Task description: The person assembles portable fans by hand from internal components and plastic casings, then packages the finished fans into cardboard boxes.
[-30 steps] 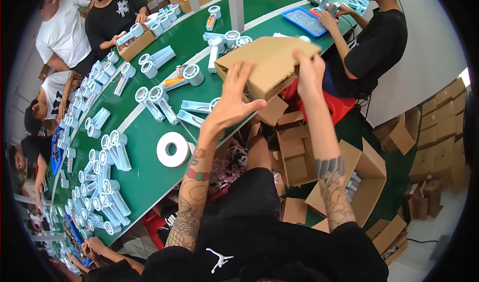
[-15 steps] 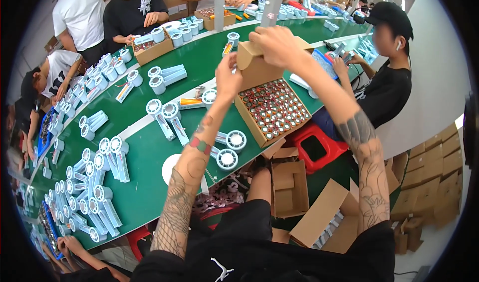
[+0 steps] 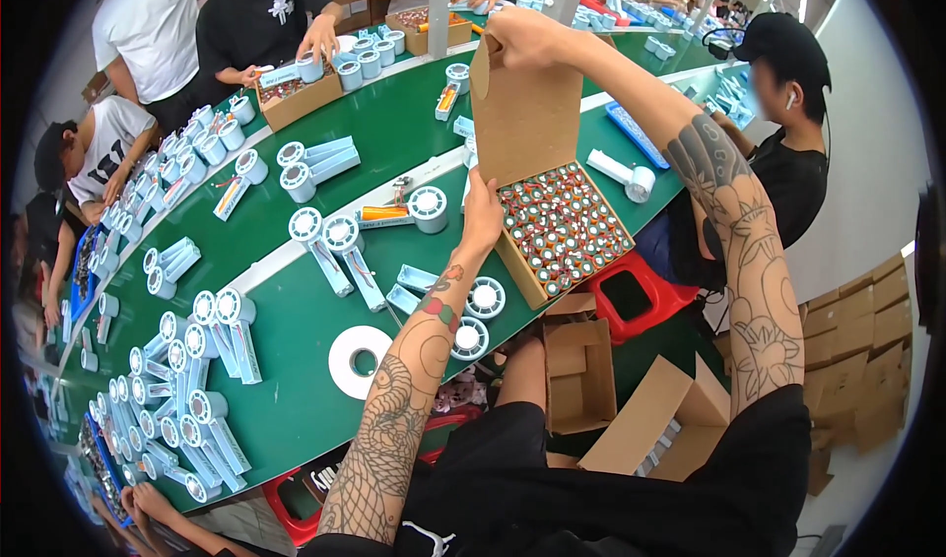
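Lid (image 3: 542, 129) of brown cardboard, raised nearly upright along the far side of the open box (image 3: 515, 268), blocked my view of the bench (image 3: 305, 385) directly behind it. The left forearm crossed in front of a pair of light-blue fan units (image 3: 485, 298), so I got their round heads and bits of their handles but lost the middles. The right forearm covered part of the co-worker (image 3: 793, 153) seated on that side, and the upper edge of my view cut off the head of a person in a white shirt (image 3: 158, 35).

From my end, the right hand (image 3: 525, 42) read clearly enough: fingers curled tight over the lid's top edge, near its left corner, gripping it. The left hand (image 3: 481, 210) was harder. It was at the box's left side, near the foot of the lid, its fingers partly turned from me; I could not tell whether it pinched the cardboard or only lay against it.

The box sat at the bench's near edge, filled with round-ended parts (image 3: 567, 227) and thin red wires, too tightly packed for me to count. A white roll (image 3: 344, 365) lay left of the left forearm, which overlapped its rim.
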The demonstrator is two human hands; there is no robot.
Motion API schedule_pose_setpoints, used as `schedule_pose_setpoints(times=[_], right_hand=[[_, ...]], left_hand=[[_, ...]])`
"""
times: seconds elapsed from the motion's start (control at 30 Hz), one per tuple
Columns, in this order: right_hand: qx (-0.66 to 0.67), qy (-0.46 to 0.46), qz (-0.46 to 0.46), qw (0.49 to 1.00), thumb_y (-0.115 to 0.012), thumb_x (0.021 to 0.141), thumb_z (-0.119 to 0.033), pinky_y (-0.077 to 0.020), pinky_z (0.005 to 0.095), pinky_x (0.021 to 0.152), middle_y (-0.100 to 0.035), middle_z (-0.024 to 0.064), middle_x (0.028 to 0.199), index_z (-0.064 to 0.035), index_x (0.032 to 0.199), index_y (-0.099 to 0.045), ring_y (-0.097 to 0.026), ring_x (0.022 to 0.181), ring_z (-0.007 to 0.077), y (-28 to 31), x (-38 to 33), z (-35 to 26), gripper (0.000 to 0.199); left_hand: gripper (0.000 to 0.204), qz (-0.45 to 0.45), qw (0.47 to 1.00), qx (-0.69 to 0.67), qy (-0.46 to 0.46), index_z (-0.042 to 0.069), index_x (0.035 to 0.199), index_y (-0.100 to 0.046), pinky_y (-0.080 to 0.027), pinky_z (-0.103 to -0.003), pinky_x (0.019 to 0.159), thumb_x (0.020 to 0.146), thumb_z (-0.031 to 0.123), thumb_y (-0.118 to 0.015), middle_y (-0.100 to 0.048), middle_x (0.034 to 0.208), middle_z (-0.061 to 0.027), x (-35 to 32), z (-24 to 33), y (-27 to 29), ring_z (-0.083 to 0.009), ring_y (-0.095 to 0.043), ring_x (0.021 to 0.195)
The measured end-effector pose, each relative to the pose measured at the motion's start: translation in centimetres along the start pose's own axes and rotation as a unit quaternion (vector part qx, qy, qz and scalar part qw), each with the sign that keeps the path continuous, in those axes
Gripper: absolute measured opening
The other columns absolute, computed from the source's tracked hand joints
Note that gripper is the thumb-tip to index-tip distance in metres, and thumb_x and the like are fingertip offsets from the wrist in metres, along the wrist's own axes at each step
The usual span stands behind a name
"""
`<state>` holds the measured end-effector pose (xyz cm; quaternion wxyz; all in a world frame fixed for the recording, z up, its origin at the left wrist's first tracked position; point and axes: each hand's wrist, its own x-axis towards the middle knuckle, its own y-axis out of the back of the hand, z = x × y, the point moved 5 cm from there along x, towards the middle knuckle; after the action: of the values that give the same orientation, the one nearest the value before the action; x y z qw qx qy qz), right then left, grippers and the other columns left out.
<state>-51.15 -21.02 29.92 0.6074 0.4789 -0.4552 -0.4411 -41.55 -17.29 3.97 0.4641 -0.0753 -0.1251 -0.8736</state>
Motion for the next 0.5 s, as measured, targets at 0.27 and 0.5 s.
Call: schedule_pose_setpoints(times=[0.27, 0.5], right_hand=[[-0.019, -0.065, 0.057, 0.996, -0.066, 0.070, -0.012, -0.0475, 0.0387, 0.063, -0.064, 0.0163, 0.074, 0.0026, 0.079, -0.069, -0.057, 0.064, 0.0300, -1.7, 0.1, 2.3, 0.018], [0.129, -0.079, 0.308, 0.939, -0.060, 0.066, -0.009, -0.0390, 0.0354, 0.045, -0.051, 0.0117, 0.053, 0.0049, 0.063, -0.058, -0.040, 0.044, 0.0243, 3.6, -6.3, 10.1, 0.014]], left_hand=[[0.023, 0.011, 1.000, 0.014, -0.015, 0.002, 0.124, -0.039, -0.047, -0.046, 0.081, 0.102, 0.007, -0.034, -0.062, 0.106, -0.0210, -0.1, -0.2, -0.3, -0.0389, -0.061, 0.094], [0.025, -0.008, 1.000, -0.022, -0.008, 0.003, 0.125, -0.043, -0.046, -0.039, 0.085, 0.103, 0.010, -0.033, -0.064, 0.107, -0.0151, -0.1, -0.3, -0.3, -0.0288, -0.062, 0.095]])
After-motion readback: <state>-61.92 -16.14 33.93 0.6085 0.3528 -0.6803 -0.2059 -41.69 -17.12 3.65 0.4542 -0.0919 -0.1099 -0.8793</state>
